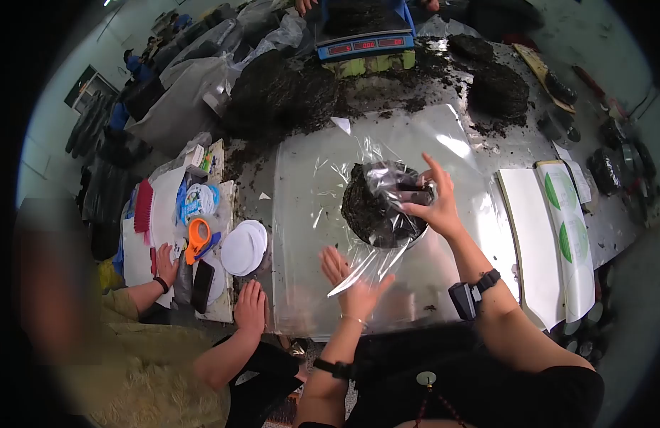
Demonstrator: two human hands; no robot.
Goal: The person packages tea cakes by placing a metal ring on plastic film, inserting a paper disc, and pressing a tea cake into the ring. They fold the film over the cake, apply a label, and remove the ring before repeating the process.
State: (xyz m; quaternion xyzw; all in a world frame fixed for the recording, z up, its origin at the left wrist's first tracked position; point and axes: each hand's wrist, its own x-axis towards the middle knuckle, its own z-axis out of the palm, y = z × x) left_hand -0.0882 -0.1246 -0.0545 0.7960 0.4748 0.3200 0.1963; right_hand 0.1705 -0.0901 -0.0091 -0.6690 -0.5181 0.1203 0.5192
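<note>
A dark, round pressed cake of leafy material (362,207) lies on the clear plastic sheet before me, with glossy clear film (387,246) partly over it. My right hand (440,203) is at the cake's right side, thumb and forefinger spread wide, the other fingers over its top and film. Nearer to me, my left hand (358,289) is open with fingers apart, just below the cake. The film's loose front edge crosses over this hand.
White round discs (244,247), an orange tape dispenser (198,239) and a phone (202,285) sit at left, beside a co-worker's hands (251,307). A blue scale (366,44) stands at the back among dark clumps (498,91). A roll with green prints (564,228) lies right.
</note>
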